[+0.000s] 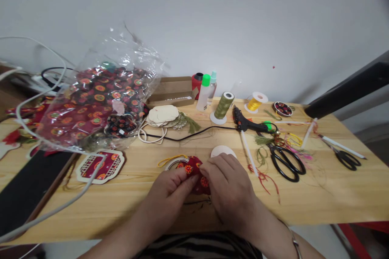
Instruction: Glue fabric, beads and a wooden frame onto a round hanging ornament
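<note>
Both hands meet over a piece of dark red floral fabric (196,164) near the table's front edge. My left hand (172,188) pinches its left side between thumb and fingers. My right hand (229,178) grips the right side, its fingers curled and partly hiding the cloth. Just behind the fabric lies a pale ring (173,163) with a yellow cord loop (165,161). A white disc (223,151) sits beyond my right hand, partly covered by it. Whatever is inside or under the fabric is hidden.
Left are a plastic bag of floral fabric (103,97), a finished-looking floral plaque (101,166) and a white cable (65,211). Behind stand bottles (203,95) and a green thread spool (224,106). A glue gun (249,123) and black scissors (287,162) lie right.
</note>
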{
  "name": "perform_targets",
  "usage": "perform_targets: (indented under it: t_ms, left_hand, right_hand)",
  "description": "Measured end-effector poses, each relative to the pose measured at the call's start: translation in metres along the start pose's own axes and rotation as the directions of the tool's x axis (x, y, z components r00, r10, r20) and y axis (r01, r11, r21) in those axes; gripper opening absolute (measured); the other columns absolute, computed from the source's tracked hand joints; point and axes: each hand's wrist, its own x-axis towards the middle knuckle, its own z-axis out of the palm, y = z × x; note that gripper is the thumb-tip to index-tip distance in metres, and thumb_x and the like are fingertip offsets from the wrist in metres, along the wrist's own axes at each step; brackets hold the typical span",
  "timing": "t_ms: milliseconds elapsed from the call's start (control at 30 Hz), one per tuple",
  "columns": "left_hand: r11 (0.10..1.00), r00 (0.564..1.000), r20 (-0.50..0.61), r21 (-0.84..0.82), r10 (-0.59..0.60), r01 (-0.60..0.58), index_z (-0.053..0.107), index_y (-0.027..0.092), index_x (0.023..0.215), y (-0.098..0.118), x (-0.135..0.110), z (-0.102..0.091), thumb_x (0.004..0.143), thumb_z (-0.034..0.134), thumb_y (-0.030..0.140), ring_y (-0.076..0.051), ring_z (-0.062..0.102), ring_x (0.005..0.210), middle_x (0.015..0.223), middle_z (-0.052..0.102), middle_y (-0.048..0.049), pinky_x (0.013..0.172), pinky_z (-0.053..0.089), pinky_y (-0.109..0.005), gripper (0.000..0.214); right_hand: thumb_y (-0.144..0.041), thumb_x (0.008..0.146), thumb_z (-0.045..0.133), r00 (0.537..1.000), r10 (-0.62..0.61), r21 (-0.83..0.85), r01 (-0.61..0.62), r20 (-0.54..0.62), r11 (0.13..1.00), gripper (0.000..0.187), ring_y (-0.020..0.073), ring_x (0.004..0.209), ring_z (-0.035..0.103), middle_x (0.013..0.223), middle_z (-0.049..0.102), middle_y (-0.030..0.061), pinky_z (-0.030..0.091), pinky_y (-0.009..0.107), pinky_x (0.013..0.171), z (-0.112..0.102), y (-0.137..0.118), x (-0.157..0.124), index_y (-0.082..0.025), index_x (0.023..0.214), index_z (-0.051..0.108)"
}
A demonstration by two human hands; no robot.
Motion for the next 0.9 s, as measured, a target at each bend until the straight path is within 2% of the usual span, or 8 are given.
perform_targets:
  t_ms: [133, 300, 500, 600, 667, 767, 833, 900]
  left_hand:
    - [0.996, 0.999, 0.044, -0.087, -0.030, 0.033, 0.075, 0.021, 0.093, -0.001, -0.001, 0.000, 0.084, 0.055, 0.033, -0.020, 0.063, 0.081, 0.082, 0.074, -0.0018, 0.078, 0.049, -0.029, 0.025]
    - [0.996, 0.998, 0.063, -0.089, -0.022, 0.028, 0.075, 0.022, 0.092, 0.000, -0.001, -0.001, 0.085, 0.054, 0.033, -0.020, 0.064, 0.082, 0.083, 0.074, -0.0016, 0.079, 0.049, -0.029, 0.025]
    - [0.996, 0.999, 0.022, -0.087, -0.024, 0.025, 0.076, 0.020, 0.086, 0.002, -0.003, -0.001, 0.083, 0.058, 0.034, -0.020, 0.066, 0.079, 0.078, 0.074, -0.0022, 0.075, 0.050, -0.027, 0.023]
    - [0.980, 0.998, 0.033, -0.192, -0.053, 0.059, 0.077, 0.020, 0.088, 0.000, -0.005, -0.002, 0.081, 0.062, 0.033, -0.019, 0.067, 0.077, 0.079, 0.075, -0.0029, 0.076, 0.051, -0.028, 0.021]
    - [0.945, 0.995, 0.043, -0.312, -0.093, 0.102, 0.076, 0.021, 0.092, -0.004, -0.006, -0.002, 0.081, 0.063, 0.033, -0.019, 0.067, 0.076, 0.081, 0.076, -0.0035, 0.077, 0.053, -0.029, 0.021]
    - [0.890, 0.991, 0.021, -0.437, -0.136, 0.131, 0.075, 0.022, 0.096, -0.009, -0.004, -0.003, 0.081, 0.064, 0.030, -0.018, 0.068, 0.079, 0.088, 0.076, -0.0039, 0.078, 0.053, -0.029, 0.020]
    - [0.878, 0.990, 0.010, -0.461, -0.138, 0.127, 0.075, 0.022, 0.098, -0.011, -0.003, -0.003, 0.080, 0.065, 0.029, -0.017, 0.068, 0.079, 0.089, 0.076, -0.0042, 0.077, 0.053, -0.029, 0.021]
    - [0.881, 0.991, 0.015, -0.457, -0.130, 0.122, 0.074, 0.021, 0.098, -0.011, -0.001, -0.003, 0.080, 0.066, 0.028, -0.016, 0.067, 0.078, 0.089, 0.076, -0.0044, 0.077, 0.053, -0.028, 0.021]
  right_hand:
    - [-0.009, 0.090, 0.043, 0.997, 0.076, 0.081, -0.077, 0.017, 0.994, 0.022, 0.0197, 0.069, 0.050, 0.071, 0.060, 0.0075, 0.041, 0.033, 0.065, 0.002, 0.002, 0.000, -0.014, 0.076, 0.059]
    - [-0.009, 0.091, 0.041, 0.980, 0.191, 0.236, -0.197, 0.050, 0.952, 0.022, 0.0182, 0.071, 0.051, 0.072, 0.058, 0.0061, 0.042, 0.031, 0.065, 0.000, 0.001, 0.002, -0.015, 0.077, 0.057]
    - [-0.012, 0.090, 0.042, 0.957, 0.274, 0.274, -0.288, 0.092, 0.917, 0.021, 0.0182, 0.072, 0.053, 0.073, 0.059, 0.0056, 0.041, 0.030, 0.065, -0.002, 0.003, 0.003, -0.016, 0.075, 0.057]
    - [-0.012, 0.089, 0.045, 0.940, 0.340, 0.241, -0.329, -0.003, 0.913, 0.019, 0.0169, 0.070, 0.054, 0.072, 0.060, 0.0046, 0.041, 0.028, 0.064, -0.011, 0.018, 0.007, -0.017, 0.075, 0.056]
    - [-0.011, 0.089, 0.048, 0.911, 0.406, 0.236, -0.378, -0.078, 0.895, 0.016, 0.0143, 0.067, 0.053, 0.071, 0.059, 0.0024, 0.040, 0.026, 0.062, -0.019, 0.028, 0.010, -0.017, 0.076, 0.056]
    - [-0.012, 0.089, 0.049, 0.925, 0.380, 0.305, -0.359, -0.009, 0.882, 0.016, 0.0125, 0.066, 0.053, 0.071, 0.058, 0.0008, 0.040, 0.024, 0.062, -0.027, 0.030, 0.011, -0.018, 0.076, 0.056]
    - [-0.013, 0.091, 0.047, 0.943, 0.328, 0.352, -0.326, 0.058, 0.877, 0.017, 0.0139, 0.071, 0.054, 0.074, 0.058, 0.0027, 0.042, 0.025, 0.065, -0.027, 0.023, 0.009, -0.017, 0.078, 0.058]
    - [-0.013, 0.092, 0.043, 0.956, 0.285, 0.361, -0.292, 0.075, 0.886, 0.021, 0.0163, 0.075, 0.054, 0.077, 0.060, 0.0051, 0.043, 0.029, 0.068, -0.023, 0.014, 0.007, -0.016, 0.081, 0.060]
